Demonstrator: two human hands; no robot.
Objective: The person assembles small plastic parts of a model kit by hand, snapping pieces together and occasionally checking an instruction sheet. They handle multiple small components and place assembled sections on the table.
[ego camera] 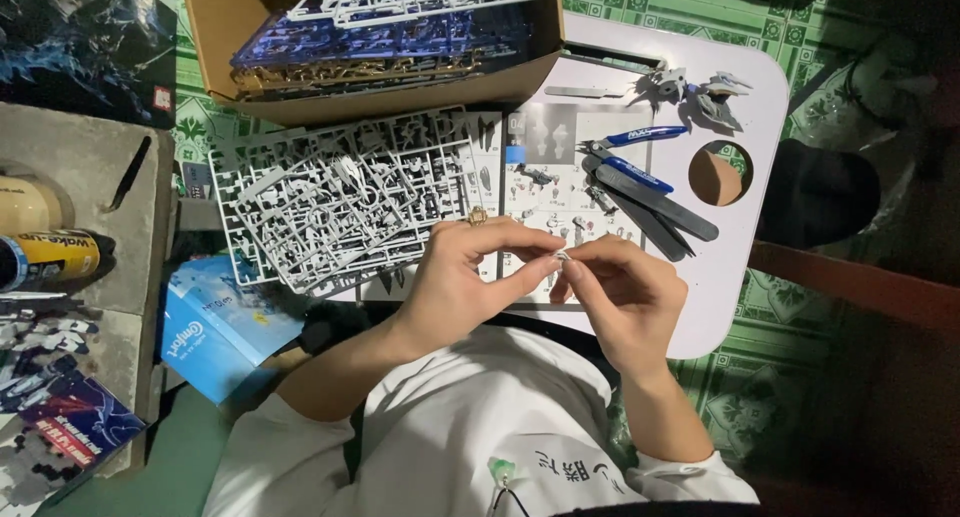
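Small part: a tiny pale grey plastic piece (562,258) sits just below frame centre, pinched between both hands above the near edge of the counter.
Left hand (470,277): at 9 o'clock of the piece; its grip is pressed together, thumb and forefinger closing on the piece's left side, with a gold ring (477,216) on one finger.
Right hand (625,292): at 3 o'clock of the piece; its fingertips are pinched on the piece's right side, the other fingers curled in.
Instruction sheet (545,167): lies flat on the counter at 12 o'clock of the hands, partly hidden by them.
Grey sprue (345,197): a frame of grey model parts at 10 o'clock of the piece, overlapping the sheet's left edge.
Nippers (625,152): blue-handled, at 1 o'clock, resting on the sheet's right side.
Dark files (655,202): two flat dark sticks just beside the nippers, slanting toward 4 o'clock.
Built figure parts (700,87): grey and white assembled pieces farther out at 1 o'clock.
Counter (740,277): small, white, round-cornered, with a round hole (718,174) at 2 o'clock.
Cardboard box (215,37): at 11 o'clock, holding blue, white and gold sprues.
Blue booklet (220,327): on the floor at 9 o'clock.
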